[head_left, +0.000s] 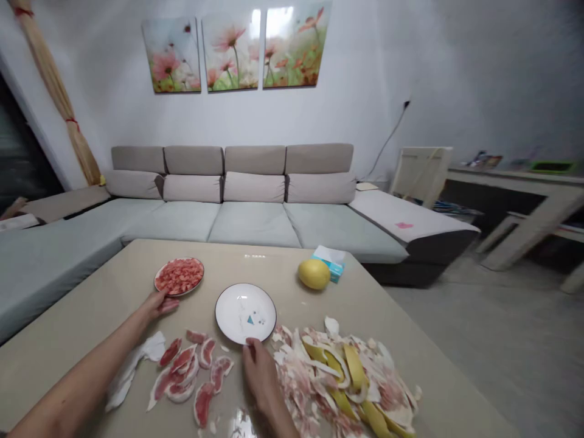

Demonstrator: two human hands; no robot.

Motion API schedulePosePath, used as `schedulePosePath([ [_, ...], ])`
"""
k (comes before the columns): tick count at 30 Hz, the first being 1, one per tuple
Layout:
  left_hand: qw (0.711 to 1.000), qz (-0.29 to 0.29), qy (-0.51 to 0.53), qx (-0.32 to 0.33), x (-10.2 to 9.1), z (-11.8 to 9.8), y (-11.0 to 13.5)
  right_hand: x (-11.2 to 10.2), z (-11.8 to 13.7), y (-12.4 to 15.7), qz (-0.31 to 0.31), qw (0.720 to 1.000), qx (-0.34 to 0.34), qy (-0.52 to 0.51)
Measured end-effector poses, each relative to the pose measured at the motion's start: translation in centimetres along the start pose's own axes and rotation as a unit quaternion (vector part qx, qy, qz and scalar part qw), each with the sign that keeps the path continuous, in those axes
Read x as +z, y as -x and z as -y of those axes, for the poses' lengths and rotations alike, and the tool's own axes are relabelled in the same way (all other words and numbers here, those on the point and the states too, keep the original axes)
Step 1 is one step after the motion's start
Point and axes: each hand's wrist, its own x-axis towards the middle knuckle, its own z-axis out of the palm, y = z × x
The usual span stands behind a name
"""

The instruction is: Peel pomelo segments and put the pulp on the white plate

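My left hand (161, 303) grips the near rim of a plate heaped with red pomelo flesh (180, 275), thumb on top and fingers beneath the edge. With its thumb and fingers, my right hand (260, 368) pinches the near rim of a white plate (239, 307) that has a dark edge and a small blue print. Between my forearms lie several red pomelo segments (182, 374) with pale skin on them. A crumpled white tissue (137, 365) is beside my left forearm. To the right of my right hand spreads a pile of yellow rind and pale peel (337, 383).
A whole yellow pomelo (314, 274) sits near the table's far right corner, in front of a blue tissue box (335, 267). Beyond the beige table (383, 322) stands a long grey sofa (250, 219). A chair (422, 173) and a white desk (520, 176) are at the right.
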Motion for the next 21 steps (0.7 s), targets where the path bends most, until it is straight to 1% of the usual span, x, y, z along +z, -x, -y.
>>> schedulePosePath([
  [2, 0.999, 0.004, -0.037, 0.018, -0.5, 0.5, 1.2, 0.6, 0.3, -1.2, 0.006, 1.000, 0.000, 0.012],
  [4, 0.995, 0.008, -0.083, 0.053, -0.6, 1.1, 2.8, 1.1, 0.7, -2.2, 0.017, 1.000, -0.009, 0.018],
  [6, 0.984, 0.019, -0.136, 0.110, -0.7, 2.0, 5.1, 1.1, 1.1, -2.8, 0.028, 0.999, -0.025, 0.017],
  [8, 0.962, 0.044, -0.191, 0.188, -0.8, 3.2, 8.1, 0.5, 1.6, -2.5, 0.034, 0.999, -0.040, 0.011],
  [11, 0.911, 0.092, -0.264, 0.305, -1.3, 5.7, 13.2, -1.4, 2.0, -0.4, 0.029, 0.998, -0.058, -0.002],
  [12, 0.892, 0.109, -0.287, 0.332, -1.4, 6.7, 14.8, -2.0, 2.1, 0.5, 0.027, 0.998, -0.061, -0.005],
  [14, 0.858, 0.136, -0.333, 0.366, -1.3, 8.5, 17.3, -3.2, 2.2, 2.6, 0.026, 0.998, -0.058, -0.007],
  [17, 0.819, 0.150, -0.399, 0.385, -0.2, 10.7, 19.3, -4.2, 2.2, 5.3, 0.022, 0.999, -0.045, 0.004],
  [19, 0.795, 0.149, -0.440, 0.389, 1.0, 11.5, 19.7, -4.5, 2.1, 6.5, 0.015, 0.999, -0.037, 0.021],
  [21, 0.773, 0.145, -0.479, 0.390, 2.5, 11.8, 19.8, -4.7, 2.0, 7.1, 0.003, 0.999, -0.033, 0.039],
])
